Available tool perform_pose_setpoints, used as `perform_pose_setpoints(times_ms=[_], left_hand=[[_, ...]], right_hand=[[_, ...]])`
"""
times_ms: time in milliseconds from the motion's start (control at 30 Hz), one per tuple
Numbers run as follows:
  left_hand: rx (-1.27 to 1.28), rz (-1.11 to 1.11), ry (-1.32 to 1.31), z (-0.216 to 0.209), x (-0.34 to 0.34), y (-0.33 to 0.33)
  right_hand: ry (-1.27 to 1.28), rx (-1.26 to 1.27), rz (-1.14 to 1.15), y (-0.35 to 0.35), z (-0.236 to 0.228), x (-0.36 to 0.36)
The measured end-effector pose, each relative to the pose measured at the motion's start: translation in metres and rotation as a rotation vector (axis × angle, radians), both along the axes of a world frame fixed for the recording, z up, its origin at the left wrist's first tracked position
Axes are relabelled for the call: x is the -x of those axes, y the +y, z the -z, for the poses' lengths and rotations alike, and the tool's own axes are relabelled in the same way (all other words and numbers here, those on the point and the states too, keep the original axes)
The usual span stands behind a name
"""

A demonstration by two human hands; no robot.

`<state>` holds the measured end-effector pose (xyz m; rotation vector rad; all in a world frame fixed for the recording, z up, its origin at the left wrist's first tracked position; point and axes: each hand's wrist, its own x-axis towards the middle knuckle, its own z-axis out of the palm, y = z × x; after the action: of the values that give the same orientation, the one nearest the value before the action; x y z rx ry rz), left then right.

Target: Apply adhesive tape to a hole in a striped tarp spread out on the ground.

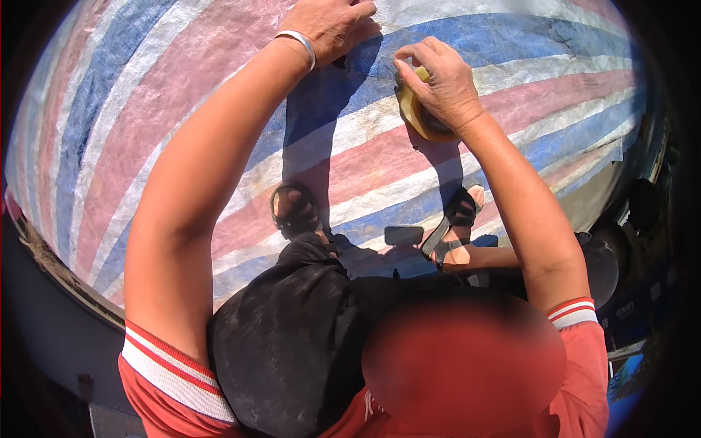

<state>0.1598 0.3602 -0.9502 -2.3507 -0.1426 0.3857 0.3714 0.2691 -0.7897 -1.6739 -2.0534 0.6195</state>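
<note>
My right hand [447, 82] is curled over a yellow roll of tape [414, 115], with the thumb and fingers bent at its upper side. The hand covers much of the roll, which is tilted just above the striped tarp [511, 95]. Farther up and to the left, my left hand [330, 25] is closed in a pinch close to the tarp. Whatever lies between its fingertips is too small or hidden to make out. A silver bangle [298, 45] circles the left wrist.
The red, white and blue tarp spreads under both hands, somewhat wrinkled. Near me, my sandalled left foot [294, 208] and right foot [456, 226] rest on it. The tarp's edge [617, 150] shows at the right, with dark objects beyond. Arm shadows cross the stripes.
</note>
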Motion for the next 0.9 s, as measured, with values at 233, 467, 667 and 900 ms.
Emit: perform_pose_setpoints(times_ms=[233, 467, 667, 900], left_hand=[[0.358, 0.037, -0.078, -0.102, -0.028, 0.028], [0.692, -0.191, -0.799, -0.14, -0.007, 0.043], [0.978, -0.529, -0.61, -0.139, 0.033, -0.034], [0.959, -0.438, -0.455, -0.115, 0.01, -0.054]], right_hand=[[-0.024, 0.059, 0.076, -0.007, 0.003, -0.016], [0.059, 0.08, 0.149, -0.005, 0.003, -0.011], [0.021, 0.067, 0.106, -0.005, -0.001, -0.014], [0.029, 0.119, 0.096, -0.003, -0.004, -0.011]])
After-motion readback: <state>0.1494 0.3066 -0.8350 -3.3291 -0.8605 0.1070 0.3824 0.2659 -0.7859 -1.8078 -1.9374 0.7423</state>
